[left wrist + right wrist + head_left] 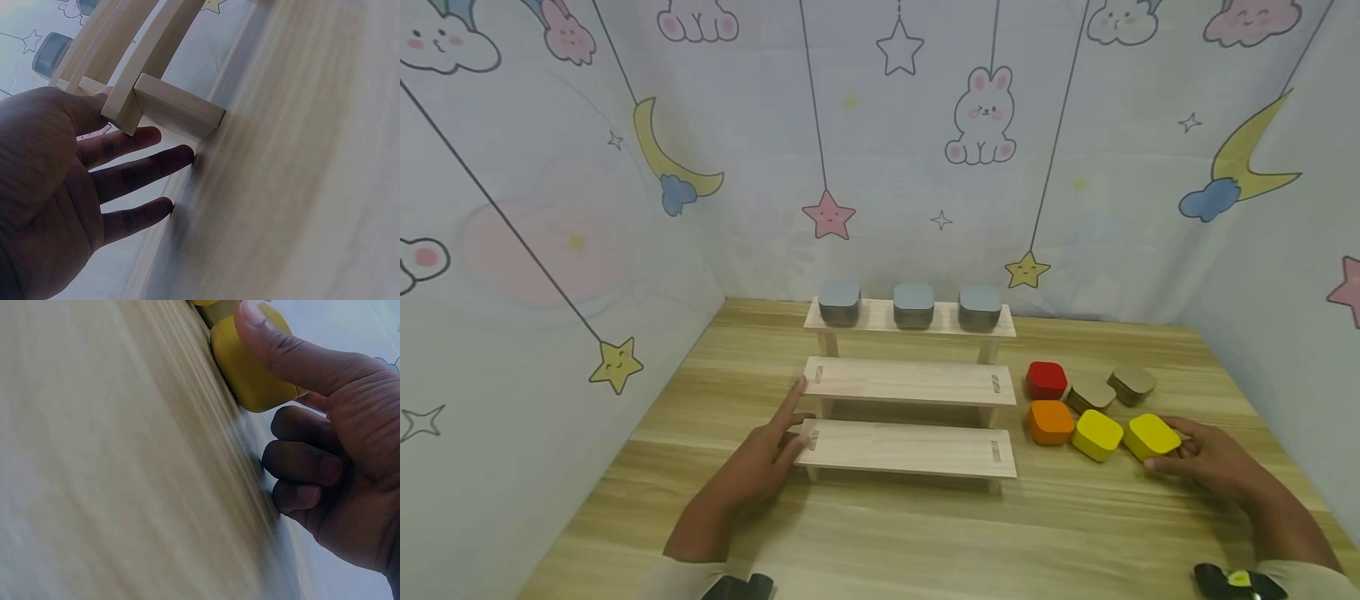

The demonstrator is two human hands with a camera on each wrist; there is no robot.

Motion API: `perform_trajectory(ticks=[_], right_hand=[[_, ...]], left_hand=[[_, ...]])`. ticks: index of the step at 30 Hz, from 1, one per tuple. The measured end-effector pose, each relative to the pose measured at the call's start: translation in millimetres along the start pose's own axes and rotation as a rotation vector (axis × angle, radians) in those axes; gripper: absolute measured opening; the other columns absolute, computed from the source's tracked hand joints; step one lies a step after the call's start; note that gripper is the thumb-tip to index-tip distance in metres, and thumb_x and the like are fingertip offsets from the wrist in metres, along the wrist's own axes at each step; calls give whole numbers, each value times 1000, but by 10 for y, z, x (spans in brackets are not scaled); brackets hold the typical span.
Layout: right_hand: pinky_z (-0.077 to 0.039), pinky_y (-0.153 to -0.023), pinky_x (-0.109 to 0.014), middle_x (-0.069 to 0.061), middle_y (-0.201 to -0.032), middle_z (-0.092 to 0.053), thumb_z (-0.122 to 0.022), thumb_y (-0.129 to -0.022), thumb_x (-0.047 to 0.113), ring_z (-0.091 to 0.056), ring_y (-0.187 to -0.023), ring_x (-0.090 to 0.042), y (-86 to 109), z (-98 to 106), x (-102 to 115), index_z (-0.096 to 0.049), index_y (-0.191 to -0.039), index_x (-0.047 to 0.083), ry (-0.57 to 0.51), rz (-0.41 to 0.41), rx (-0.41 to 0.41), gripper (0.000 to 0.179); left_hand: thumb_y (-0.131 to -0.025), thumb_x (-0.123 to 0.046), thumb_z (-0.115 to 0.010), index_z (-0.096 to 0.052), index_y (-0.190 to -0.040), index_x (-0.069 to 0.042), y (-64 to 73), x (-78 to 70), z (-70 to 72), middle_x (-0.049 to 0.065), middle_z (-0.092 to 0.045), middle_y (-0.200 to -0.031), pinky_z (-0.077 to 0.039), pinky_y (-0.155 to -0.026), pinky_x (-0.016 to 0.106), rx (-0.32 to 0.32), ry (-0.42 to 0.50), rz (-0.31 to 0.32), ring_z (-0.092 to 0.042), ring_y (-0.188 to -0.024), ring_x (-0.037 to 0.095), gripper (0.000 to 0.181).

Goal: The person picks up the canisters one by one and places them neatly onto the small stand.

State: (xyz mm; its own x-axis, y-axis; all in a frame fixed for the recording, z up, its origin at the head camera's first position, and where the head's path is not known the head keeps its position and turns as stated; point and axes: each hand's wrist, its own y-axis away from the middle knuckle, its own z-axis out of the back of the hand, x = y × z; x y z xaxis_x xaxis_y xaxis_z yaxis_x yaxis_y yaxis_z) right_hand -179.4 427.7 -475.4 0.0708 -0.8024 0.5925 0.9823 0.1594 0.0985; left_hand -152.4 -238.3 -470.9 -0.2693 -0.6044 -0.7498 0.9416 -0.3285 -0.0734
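Observation:
A pale wooden three-step stand point(906, 448) is at the middle of the table. My left hand point(762, 460) is at its left end, the index fingertip at the middle step and the thumb by the lowest one. In the left wrist view the other fingers point(128, 178) stretch out below the step, spread apart. Off to the right, my right hand point(1217, 462) pinches a yellow rounded block point(1152, 437) between thumb and index finger, low over the table. Its remaining fingers point(303, 464) are curled beneath. Another yellow block point(1097, 436) lies just left of it.
Three grey blocks, among them the middle one point(913, 306), sit along the top step. Near the yellow blocks are a red block point(1046, 381), an orange block point(1050, 422) and two tan pieces, one curved point(1090, 394). Patterned cloth walls point(880, 167) enclose the wood-grain table point(880, 542).

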Motion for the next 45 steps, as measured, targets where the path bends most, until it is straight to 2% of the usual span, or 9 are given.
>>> perform_trajectory(ticks=[12, 19, 21, 28, 32, 34, 37, 40, 45], right_hand=[[-43, -72, -18, -7, -107, -74, -84, -98, 32, -51, -82, 1, 30, 0, 48, -49, -158, -8, 19, 3, -16, 80], [-43, -69, -22, -13, -104, -73, -81, -100, 34, -51, -79, -2, 43, 13, 51, -47, -160, -7, -12, -23, -26, 80], [-42, -69, -22, -10, -110, -74, -80, -102, 34, -51, -81, -2, 51, 15, 33, -47, -160, -7, -10, -26, -38, 79], [-41, -59, -26, 7, -74, -55, -78, -103, 32, -46, -66, -7, 64, 14, -41, -48, -158, -9, -55, -40, -85, 75], [-43, -62, -24, 19, -84, -61, -76, -104, 30, -50, -73, -4, 77, 26, -53, -50, -157, -9, -81, -15, -117, 71], [-44, -62, -25, 21, -88, -63, -76, -104, 27, -51, -74, -5, 84, 33, -47, -55, -156, -4, -109, 3, -139, 63], [-43, -57, -27, 16, -80, -63, -76, -104, 22, -50, -67, -9, 96, 45, -22, -66, -148, 33, -175, 32, -163, 46], [-41, -51, -30, 6, -70, -57, -75, -104, 18, -47, -59, -14, 114, 44, 22, -59, -129, 59, -232, 55, -178, 51], [-40, -51, -32, 3, -71, -57, -74, -105, 15, -46, -58, -18, 129, 52, 105, -62, -140, 49, -248, 100, -196, 50]], left_hand=[[-116, -14, -52, 5, -177, -35, 13, 32, -17, 26, -56, -161, -54, -115, 61, -3, -2, -2, -71, -133, 42, 86], [-116, -13, -53, 4, -177, -35, 21, 14, -15, 25, -58, -160, -54, -114, 61, -12, -9, 1, -72, -132, 41, 86], [-116, -13, -53, 3, -177, -34, 20, 6, -12, 25, -58, -159, -55, -113, 60, -14, -10, -1, -72, -132, 41, 86], [-116, -12, -54, 3, -177, -34, 18, -7, -8, 25, -58, -159, -55, -113, 60, -14, -10, -1, -72, -132, 40, 87], [-116, -12, -54, 3, -177, -34, 16, -12, -5, 25, -58, -159, -55, -113, 60, -16, -13, 2, -72, -131, 41, 86], [-116, -13, -54, 3, -177, -34, 15, -13, -5, 26, -58, -159, -55, -113, 61, -19, -15, 3, -72, -131, 41, 86], [-116, -14, -54, 3, -177, -34, 12, -11, -5, 26, -59, -158, -55, -113, 61, -20, -21, 2, -72, -131, 41, 86], [-116, -14, -54, 3, -177, -33, 9, -5, -6, 27, -59, -158, -55, -113, 60, -17, -18, -7, -73, -130, 40, 86], [-116, -13, -54, 3, -178, -32, 8, -7, -7, 27, -59, -158, -55, -112, 60, -16, -15, -18, -73, -130, 40, 86]])
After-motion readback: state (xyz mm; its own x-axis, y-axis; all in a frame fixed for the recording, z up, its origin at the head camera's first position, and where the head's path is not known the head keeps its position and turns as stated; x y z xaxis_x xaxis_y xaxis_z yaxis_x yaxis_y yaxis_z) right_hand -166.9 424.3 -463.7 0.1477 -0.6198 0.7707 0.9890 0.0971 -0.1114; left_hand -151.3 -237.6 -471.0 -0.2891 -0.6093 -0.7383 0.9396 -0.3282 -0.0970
